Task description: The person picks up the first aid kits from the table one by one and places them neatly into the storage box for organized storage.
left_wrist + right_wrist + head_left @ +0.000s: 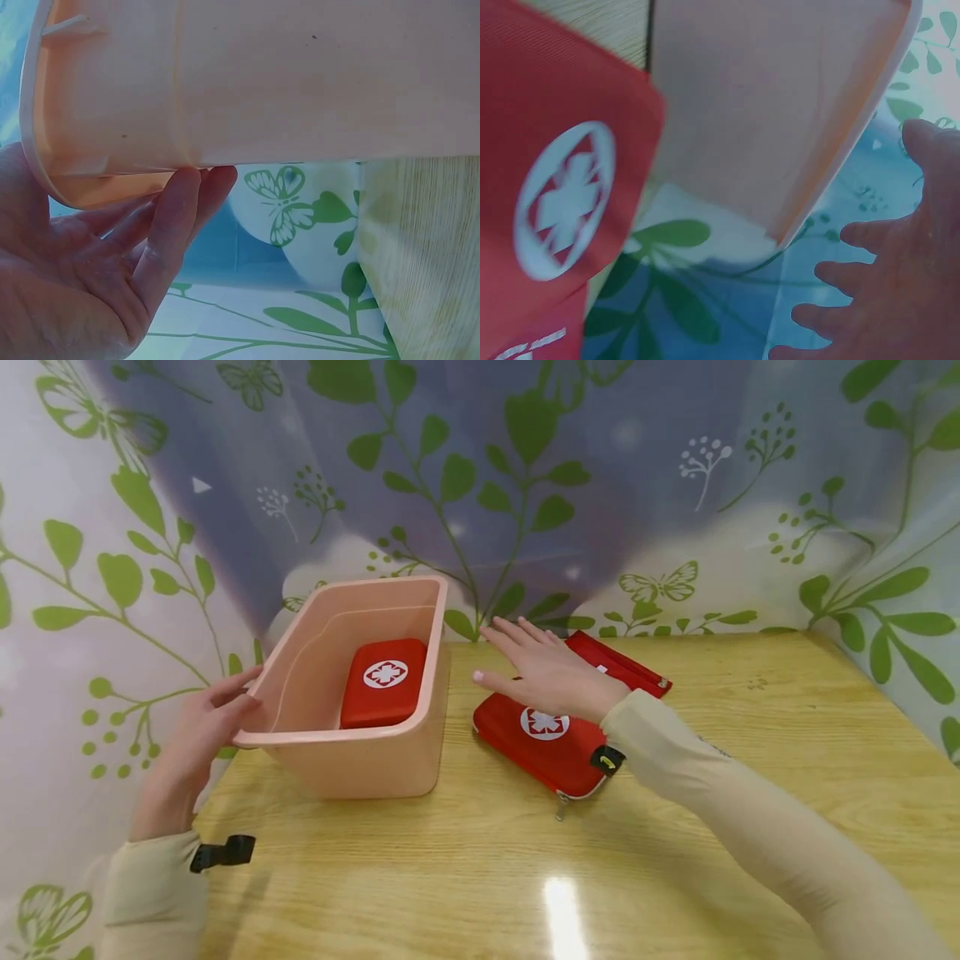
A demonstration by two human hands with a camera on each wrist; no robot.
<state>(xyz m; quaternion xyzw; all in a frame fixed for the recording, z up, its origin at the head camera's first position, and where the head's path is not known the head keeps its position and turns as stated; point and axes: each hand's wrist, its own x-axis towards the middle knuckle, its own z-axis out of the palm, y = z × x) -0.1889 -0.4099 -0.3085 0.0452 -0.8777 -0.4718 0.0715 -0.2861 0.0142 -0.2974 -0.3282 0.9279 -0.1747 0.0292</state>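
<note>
Cream sleeve cloth lies low on the left, close to the camera, with a black strap at its cuff. Beyond it, the left grip clasps the rim of a peach plastic tub at its left side, and the left-wrist view shows fingertips just beneath that rim, by the outer wall. The tub stands on the wood desk; inside it, toward the right wall, sits a red case bearing a round white emblem. Just right of the tub, a zippered red case with a similar emblem lies slantwise on the desk, its metal pull toward the camera. Above this case, the right grip is released, its fingers straight and spread, holding nothing. Behind the zippered case and farther right, a flat red pouch lies on the desk. The right sleeve runs down to the lower right corner. Leaf-patterned wall covering rises at the far right and behind everything.
</note>
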